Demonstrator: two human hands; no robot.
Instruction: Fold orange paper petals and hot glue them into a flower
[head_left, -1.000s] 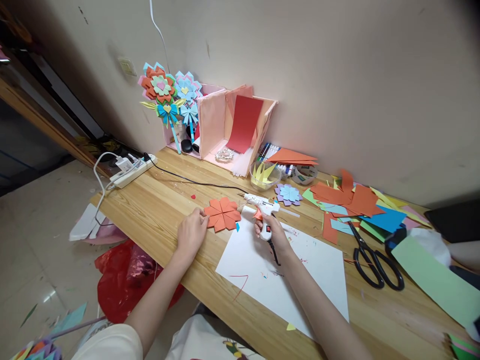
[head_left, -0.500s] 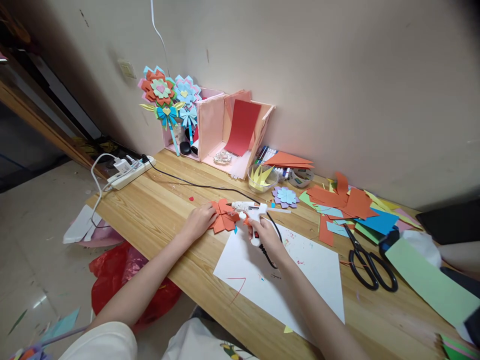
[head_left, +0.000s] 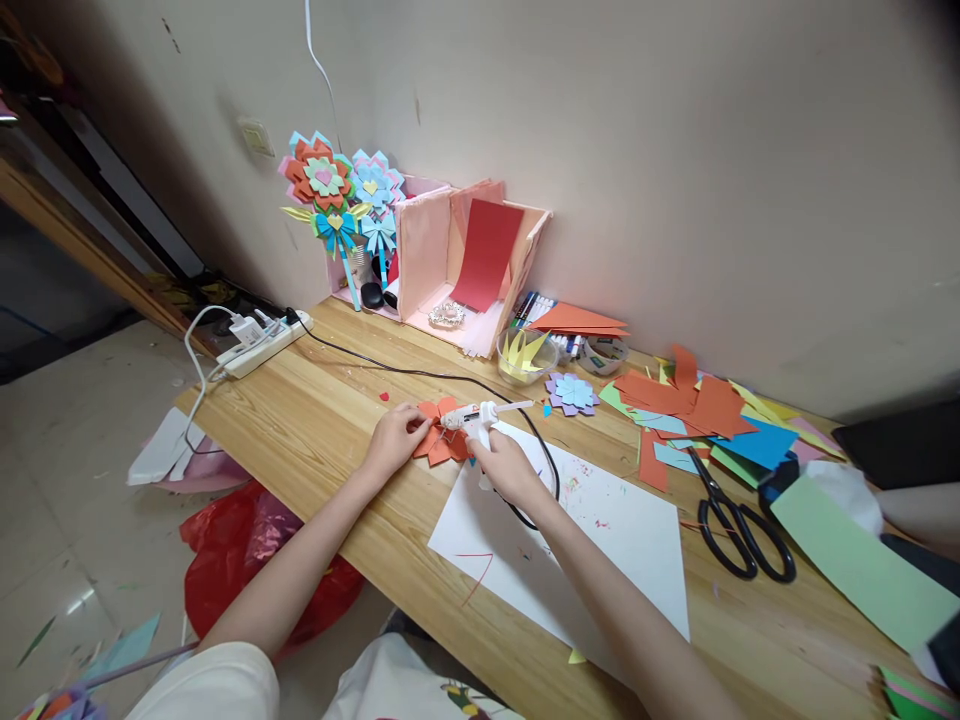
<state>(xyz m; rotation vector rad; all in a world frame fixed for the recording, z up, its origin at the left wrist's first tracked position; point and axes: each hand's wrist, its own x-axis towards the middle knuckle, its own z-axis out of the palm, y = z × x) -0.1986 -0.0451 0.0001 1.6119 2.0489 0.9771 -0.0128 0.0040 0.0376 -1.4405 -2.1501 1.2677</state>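
Note:
An orange paper flower lies on the wooden table. My left hand has its fingers pinched at the flower's left edge. In my right hand is a white hot glue gun, its nozzle pointing left over the flower's middle. The fingers wrap round the gun's handle. A glue stick pokes out of the gun's back. The nozzle tip is too small to tell whether it touches the paper. Beneath the right hand lies a white sheet with coloured marks.
Black-handled scissors lie right of the sheet, near coloured paper scraps. A purple-and-blue paper flower and a clear bowl are behind the gun. The black cord runs to a power strip. A pink box stands against the wall.
The glue gun has moved left and turned, bringing its nozzle further over the orange flower. My left hand has shifted slightly, with its fingers now pinched at the flower's edge.

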